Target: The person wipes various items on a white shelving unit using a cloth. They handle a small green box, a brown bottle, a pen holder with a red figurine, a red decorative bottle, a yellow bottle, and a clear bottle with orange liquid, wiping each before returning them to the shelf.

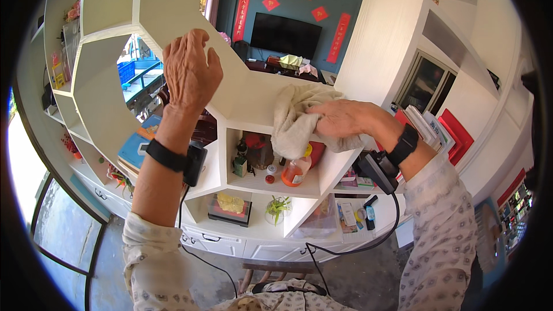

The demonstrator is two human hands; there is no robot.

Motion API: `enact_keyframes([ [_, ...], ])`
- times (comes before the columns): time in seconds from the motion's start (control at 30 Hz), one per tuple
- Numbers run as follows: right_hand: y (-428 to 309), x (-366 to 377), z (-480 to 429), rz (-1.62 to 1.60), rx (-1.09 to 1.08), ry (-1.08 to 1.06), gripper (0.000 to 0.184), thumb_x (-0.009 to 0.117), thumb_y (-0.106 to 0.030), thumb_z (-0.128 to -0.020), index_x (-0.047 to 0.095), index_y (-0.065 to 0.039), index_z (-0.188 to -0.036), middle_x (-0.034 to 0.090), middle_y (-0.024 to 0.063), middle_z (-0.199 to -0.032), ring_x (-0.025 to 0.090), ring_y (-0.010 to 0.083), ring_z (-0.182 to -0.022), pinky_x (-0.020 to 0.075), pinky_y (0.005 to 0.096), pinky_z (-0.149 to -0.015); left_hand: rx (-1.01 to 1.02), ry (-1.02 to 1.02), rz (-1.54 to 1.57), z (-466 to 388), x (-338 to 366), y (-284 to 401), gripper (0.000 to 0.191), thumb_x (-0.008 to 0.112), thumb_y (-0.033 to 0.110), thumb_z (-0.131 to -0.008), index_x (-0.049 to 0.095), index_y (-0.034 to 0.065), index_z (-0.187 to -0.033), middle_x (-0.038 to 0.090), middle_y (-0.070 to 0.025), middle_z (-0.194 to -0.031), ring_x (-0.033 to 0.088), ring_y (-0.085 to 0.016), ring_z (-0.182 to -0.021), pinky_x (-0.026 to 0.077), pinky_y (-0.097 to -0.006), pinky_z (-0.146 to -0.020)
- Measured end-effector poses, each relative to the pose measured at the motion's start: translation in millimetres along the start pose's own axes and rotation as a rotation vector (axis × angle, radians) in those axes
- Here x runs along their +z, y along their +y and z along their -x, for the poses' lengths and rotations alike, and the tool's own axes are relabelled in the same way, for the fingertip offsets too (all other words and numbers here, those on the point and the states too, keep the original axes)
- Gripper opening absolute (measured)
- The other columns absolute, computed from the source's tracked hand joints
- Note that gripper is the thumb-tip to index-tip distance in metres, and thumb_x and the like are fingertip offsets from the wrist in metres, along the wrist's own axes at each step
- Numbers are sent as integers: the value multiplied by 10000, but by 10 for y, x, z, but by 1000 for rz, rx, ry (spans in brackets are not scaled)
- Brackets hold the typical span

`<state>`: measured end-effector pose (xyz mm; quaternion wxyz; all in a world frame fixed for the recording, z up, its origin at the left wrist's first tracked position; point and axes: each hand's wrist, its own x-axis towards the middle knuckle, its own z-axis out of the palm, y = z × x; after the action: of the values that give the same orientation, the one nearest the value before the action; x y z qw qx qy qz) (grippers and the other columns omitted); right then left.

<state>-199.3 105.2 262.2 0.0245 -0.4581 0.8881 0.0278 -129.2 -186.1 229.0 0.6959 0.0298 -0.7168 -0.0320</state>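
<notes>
My right hand (pixel 343 117) grips a beige cloth (pixel 287 123), its fingers partly hidden in the folds. The cloth is bunched on a ledge of the white honeycomb shelf unit (pixel 246 114) and hangs over its front edge. My left hand (pixel 192 71) is raised at a slanted panel of the unit, empty, thumb apart from loosely bent fingers. Whether it touches the panel cannot be told. Below the cloth, a compartment holds a jar with orange contents and a yellow lid (pixel 296 172), a small green box (pixel 240 166) and a dark round jar (pixel 259 155).
Lower down stand a yellow ornament in a clear case (pixel 230 205) and a green plant in a glass bowl (pixel 278 209). Red and white books (pixel 436 131) lean at right. A blue box (pixel 140 142) lies left. Black cables (pixel 393 224) hang from both wrist devices. A wooden stool (pixel 276 270) is below.
</notes>
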Motion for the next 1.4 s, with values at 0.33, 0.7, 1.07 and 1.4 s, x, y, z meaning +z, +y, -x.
enact_keyframes([
  [0.33,44,38,-1075,432,62,-235,382,386,-159,-995,672,-16,-1203,646,173,-1271,604,280,-1204,467,361,-1040,-74,-177,-106,-239,78,-279,277,622,56,-808,556,24,-1074,694,-188,-900,693,-361,-759,524,-469,-667],
  [0.7,150,11,-1904,794,-229,-243,401,445,-161,-992,595,-85,-1356,518,85,-1471,365,229,-1442,382,330,-1139,-39,-132,-123,-191,160,-352,269,631,53,-805,520,75,-1049,671,-127,-843,663,-318,-677,495,-450,-613],
  [1.07,-715,283,-1066,-464,-352,247,392,703,-137,-714,690,1,-1080,686,195,-997,667,294,-937,511,338,-865,-30,-164,-130,-172,130,-338,268,639,82,-815,523,79,-1057,681,-136,-931,658,-371,-776,489,-490,-697],
  [1.4,-1072,237,-47,-231,-685,277,350,618,38,-550,601,-20,-895,555,128,-865,546,359,-894,474,428,-778,-34,-263,-148,-194,75,-284,284,672,76,-791,530,74,-1036,633,-120,-850,637,-354,-763,469,-485,-692],
])
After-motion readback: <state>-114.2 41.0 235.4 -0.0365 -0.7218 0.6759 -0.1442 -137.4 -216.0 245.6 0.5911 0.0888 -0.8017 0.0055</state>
